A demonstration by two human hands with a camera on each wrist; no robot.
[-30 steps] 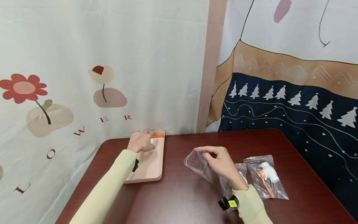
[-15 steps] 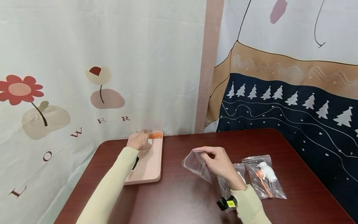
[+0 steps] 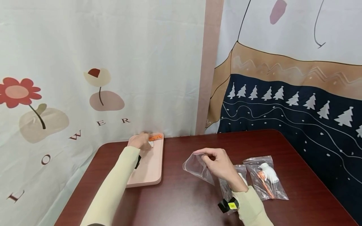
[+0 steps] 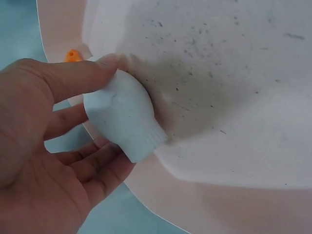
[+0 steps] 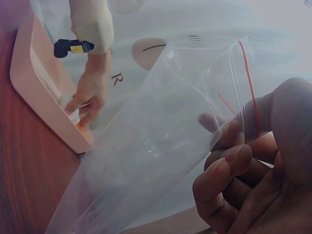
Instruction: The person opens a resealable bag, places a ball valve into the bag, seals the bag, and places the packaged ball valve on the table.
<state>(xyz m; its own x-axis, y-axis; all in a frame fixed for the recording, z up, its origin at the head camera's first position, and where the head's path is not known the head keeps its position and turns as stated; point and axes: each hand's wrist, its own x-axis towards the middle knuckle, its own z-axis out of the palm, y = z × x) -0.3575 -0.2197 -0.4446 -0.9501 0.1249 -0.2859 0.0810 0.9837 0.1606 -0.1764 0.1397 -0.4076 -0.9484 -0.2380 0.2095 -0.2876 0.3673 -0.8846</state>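
Observation:
In the far end of the pink tray (image 3: 145, 175), my left hand (image 3: 141, 142) grips a small white bottle-like piece (image 4: 119, 107) with a ribbed end, thumb on one side and fingers on the other. Beside that hand lies an orange item (image 3: 155, 137), only partly seen. My right hand (image 3: 220, 164) holds up a clear zip bag (image 5: 141, 141) above the table, pinching it near its red-lined zip edge. The bag's mouth gapes toward the left in the head view, and nothing shows inside it.
At the right of the dark red table (image 3: 175, 201) lies a filled zip bag (image 3: 278, 192) with a white piece (image 3: 270, 173) and an orange stick-like item (image 3: 264, 183). Another bag (image 3: 225, 189) lies partly under my right forearm. A printed curtain (image 3: 158, 62) hangs behind the table.
My left hand has closed in on the white piece, which now shows less between its fingers. The orange item has tilted slightly. The head view has shifted a little; my right hand keeps its hold.

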